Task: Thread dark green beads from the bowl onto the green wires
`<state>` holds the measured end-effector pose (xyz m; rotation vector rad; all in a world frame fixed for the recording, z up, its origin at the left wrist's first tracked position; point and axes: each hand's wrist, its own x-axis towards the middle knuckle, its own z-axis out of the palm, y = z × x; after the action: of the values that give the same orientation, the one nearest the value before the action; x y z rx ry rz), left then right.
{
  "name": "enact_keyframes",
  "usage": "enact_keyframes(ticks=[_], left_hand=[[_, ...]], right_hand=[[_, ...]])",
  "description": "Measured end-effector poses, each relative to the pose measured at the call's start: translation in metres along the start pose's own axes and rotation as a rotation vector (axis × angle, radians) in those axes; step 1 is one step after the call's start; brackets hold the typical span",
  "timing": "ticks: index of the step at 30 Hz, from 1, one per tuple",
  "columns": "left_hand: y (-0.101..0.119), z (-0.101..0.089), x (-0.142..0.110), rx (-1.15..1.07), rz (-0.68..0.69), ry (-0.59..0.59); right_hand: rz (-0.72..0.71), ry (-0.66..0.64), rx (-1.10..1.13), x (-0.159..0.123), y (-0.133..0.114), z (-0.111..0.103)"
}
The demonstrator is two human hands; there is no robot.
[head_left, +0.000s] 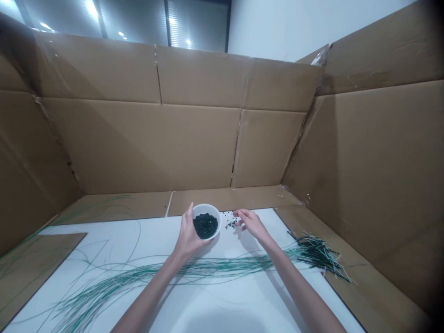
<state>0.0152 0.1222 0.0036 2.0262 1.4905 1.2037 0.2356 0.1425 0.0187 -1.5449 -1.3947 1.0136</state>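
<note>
My left hand (pixel 190 235) is wrapped round the side of a small white bowl (pixel 219 221), tilted toward me. Small dark bead-like pieces (pixel 206 225) fill much of it. To the right of the bowl, several loose dark pieces (pixel 230 225) lie scattered on the white surface. Over their right edge hovers my right hand (pixel 252 223), its fingers slightly bent and apart, with nothing visible between them. Below both hands a long bundle of thin green and white strands (pixel 222 266) runs across the surface under my forearms.
Tall cardboard walls (pixel 194 143) enclose the back and both sides. The strands end at the right in a dark, thicker tangle (pixel 317 252) and fan out loosely at the left. Cardboard pieces (pixel 52 252) border the white sheet (pixel 222 305).
</note>
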Motion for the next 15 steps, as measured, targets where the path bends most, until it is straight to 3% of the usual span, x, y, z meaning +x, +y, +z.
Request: enact_keyframes(ticks=[5, 10, 15], left_hand=[[-0.001, 0.001, 0.003, -0.005, -0.162, -0.057], [0.001, -0.003, 0.007, -0.018, -0.323, -0.259], [0.003, -0.003, 0.003, 0.073, -0.325, -0.275]], right_hand=[[0.015, 0.003, 0.023, -0.001, -0.003, -0.001], [0.007, 0.025, 0.058, -0.005, -0.010, -0.013], [-0.007, 0.083, 0.110, -0.009, -0.022, -0.032]])
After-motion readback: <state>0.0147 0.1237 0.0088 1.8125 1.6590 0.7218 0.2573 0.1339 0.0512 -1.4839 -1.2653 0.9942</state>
